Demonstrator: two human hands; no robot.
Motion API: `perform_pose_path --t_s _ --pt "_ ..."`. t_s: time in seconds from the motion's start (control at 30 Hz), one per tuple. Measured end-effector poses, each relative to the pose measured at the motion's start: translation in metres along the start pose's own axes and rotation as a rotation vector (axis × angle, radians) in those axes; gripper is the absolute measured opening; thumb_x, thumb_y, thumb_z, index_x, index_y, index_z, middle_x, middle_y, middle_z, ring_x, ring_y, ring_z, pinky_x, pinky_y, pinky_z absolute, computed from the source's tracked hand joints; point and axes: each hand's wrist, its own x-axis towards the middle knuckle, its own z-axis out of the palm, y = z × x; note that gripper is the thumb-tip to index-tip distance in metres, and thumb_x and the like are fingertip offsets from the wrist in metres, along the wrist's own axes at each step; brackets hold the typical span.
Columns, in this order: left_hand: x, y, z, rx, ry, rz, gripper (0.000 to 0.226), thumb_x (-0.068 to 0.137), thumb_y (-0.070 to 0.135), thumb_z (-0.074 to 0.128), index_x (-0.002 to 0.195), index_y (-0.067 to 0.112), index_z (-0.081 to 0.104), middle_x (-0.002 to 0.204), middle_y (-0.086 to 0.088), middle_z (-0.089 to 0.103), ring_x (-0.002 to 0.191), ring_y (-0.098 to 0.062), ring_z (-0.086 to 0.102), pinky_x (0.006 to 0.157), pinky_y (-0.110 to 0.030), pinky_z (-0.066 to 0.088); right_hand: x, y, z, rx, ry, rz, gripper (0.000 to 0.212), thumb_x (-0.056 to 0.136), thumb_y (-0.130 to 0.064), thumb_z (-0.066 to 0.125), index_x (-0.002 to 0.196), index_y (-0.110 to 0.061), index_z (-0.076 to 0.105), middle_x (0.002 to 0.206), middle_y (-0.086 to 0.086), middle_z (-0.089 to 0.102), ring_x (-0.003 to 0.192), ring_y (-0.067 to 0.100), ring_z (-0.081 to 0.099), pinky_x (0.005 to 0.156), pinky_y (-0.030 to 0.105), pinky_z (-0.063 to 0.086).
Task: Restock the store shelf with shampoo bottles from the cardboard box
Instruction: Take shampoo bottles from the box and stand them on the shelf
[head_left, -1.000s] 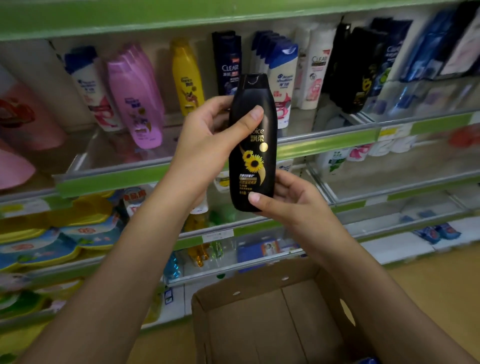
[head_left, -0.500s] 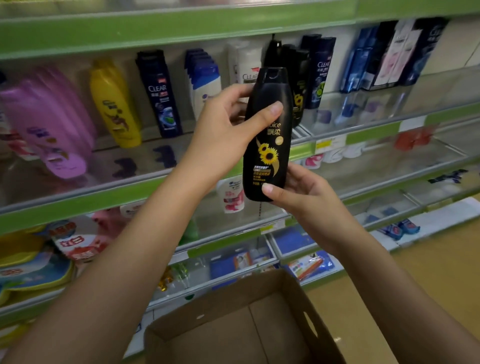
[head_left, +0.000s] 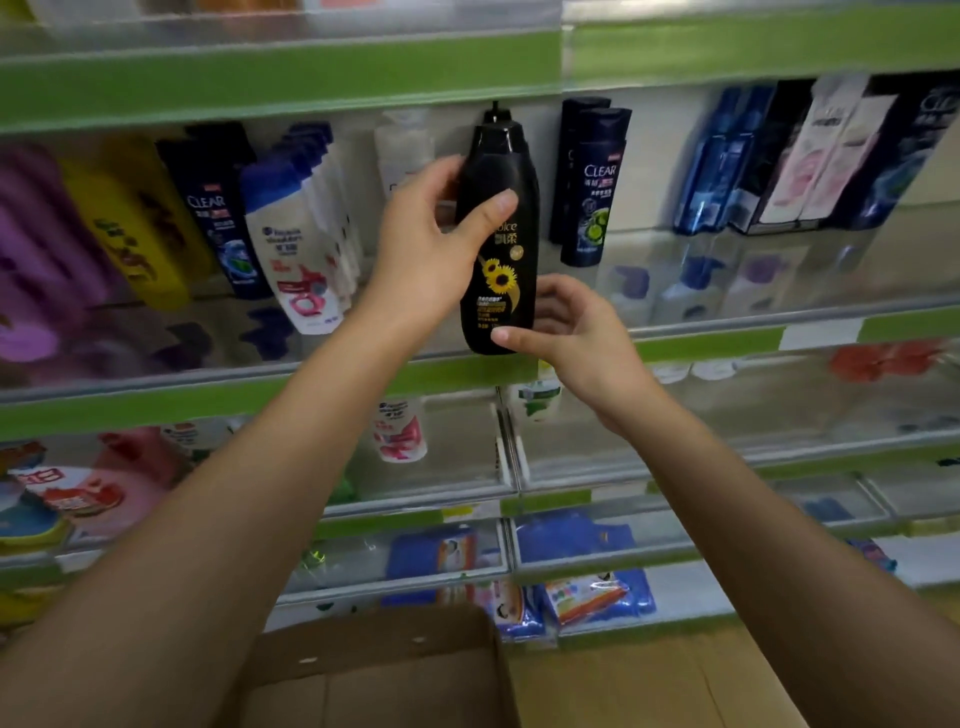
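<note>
Left hand (head_left: 431, 249) first: we see its thumb curled across the front of the black shampoo bottle (head_left: 501, 249) and its fingers wrapped behind the neck, where we cannot follow them. Further right, our right hand (head_left: 569, 332) touches the bottle's lower edge with a straight fingertip; its other fingers curl loosely behind the base, and we cannot tell whether they press the bottle.

On the left of the shelf (head_left: 727, 332) the purple bottles (head_left: 36, 270) and the yellow bottle (head_left: 135, 234) are smeared by blur, their labels unreadable. The cardboard box (head_left: 374, 670) is cut off by the bottom edge, so we see only part of its floor and walls. A dark CLEAR bottle (head_left: 595, 187) stands just right of the one we hold.

Compared with half a second ago, the bottle has risen against the shelf, its cap now close under the green strip (head_left: 280, 78) of the shelf above, and the right hand has loosened from cupping its base.

The bottle's long axis runs upright, cap up, sunflower label facing us, its base level with the shelf's front rail.
</note>
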Motion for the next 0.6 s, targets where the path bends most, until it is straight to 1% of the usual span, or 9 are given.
perform_pose_path --t_s 0.07,0.13,0.2,0.3,0.33,0.43,0.5,0.6 --pt "0.009 -0.003 0.01 0.04 0.039 -0.019 0.034 0.086 0.025 0.066 0.116 0.011 0.063 0.11 -0.008 0.066 0.096 -0.016 0.065 0.086 -0.032 0.054 0.016 0.002 -0.009 -0.037 -0.03 -0.006 0.039 0.075 -0.006 0.079 0.107 -0.014 0.059 0.096 0.0 0.069 0.088 0.013 0.068 0.082 0.023 0.055" --pt "0.017 -0.007 0.019 0.066 0.076 -0.039 0.032 0.086 0.022 0.067 0.115 0.008 0.064 0.107 -0.008 0.068 0.094 -0.016 0.066 0.084 -0.031 0.054 0.03 0.006 -0.014 -0.09 -0.042 -0.005 0.039 0.075 -0.007 0.079 0.108 -0.013 0.058 0.095 -0.001 0.067 0.09 0.015 0.067 0.082 0.024 0.055" --pt "0.024 -0.011 0.026 0.053 0.112 -0.049 0.032 0.084 0.02 0.068 0.113 0.006 0.065 0.104 -0.005 0.07 0.094 -0.015 0.066 0.087 -0.034 0.053 0.042 0.012 -0.017 -0.14 -0.03 0.003 0.042 0.075 -0.01 0.08 0.111 -0.012 0.058 0.096 -0.001 0.068 0.093 0.016 0.067 0.086 0.029 0.055" --pt "0.033 -0.016 0.035 0.126 0.132 -0.059 0.035 0.083 0.02 0.07 0.115 0.008 0.064 0.1 0.004 0.066 0.09 -0.008 0.061 0.084 -0.024 0.05 0.058 0.021 -0.02 -0.274 -0.003 -0.013 0.047 0.073 -0.02 0.082 0.115 -0.015 0.062 0.099 0.001 0.071 0.093 0.016 0.068 0.088 0.04 0.055" --pt "0.034 -0.018 0.037 0.149 0.126 -0.057 0.035 0.082 0.02 0.07 0.116 0.01 0.064 0.1 0.005 0.066 0.09 -0.007 0.061 0.083 -0.023 0.05 0.061 0.023 -0.02 -0.318 -0.005 -0.011 0.047 0.073 -0.023 0.083 0.114 -0.015 0.062 0.099 0.002 0.072 0.092 0.016 0.068 0.087 0.041 0.055" --pt "0.032 -0.029 0.044 0.178 0.132 -0.039 0.038 0.082 0.02 0.07 0.118 0.012 0.063 0.107 0.001 0.068 0.096 -0.01 0.063 0.086 -0.028 0.052 0.067 0.028 -0.02 -0.386 -0.021 -0.006 0.044 0.073 -0.021 0.083 0.112 -0.013 0.063 0.099 0.002 0.072 0.089 0.013 0.067 0.084 0.033 0.054" --pt "0.031 -0.036 0.046 0.186 0.151 -0.031 0.038 0.083 0.021 0.069 0.119 0.011 0.062 0.109 0.0 0.068 0.098 -0.01 0.064 0.088 -0.027 0.052 0.069 0.029 -0.021 -0.392 -0.001 -0.011 0.042 0.074 -0.019 0.082 0.112 -0.012 0.063 0.098 0.001 0.071 0.087 0.011 0.064 0.081 0.027 0.051" --pt "0.033 -0.043 0.049 0.213 0.179 -0.017 0.04 0.083 0.028 0.068 0.12 0.013 0.061 0.111 -0.003 0.067 0.101 -0.012 0.063 0.089 -0.032 0.052 0.072 0.029 -0.022 -0.413 0.019 -0.025 0.042 0.077 -0.016 0.079 0.114 -0.01 0.063 0.097 -0.001 0.068 0.087 0.011 0.062 0.079 0.025 0.048"
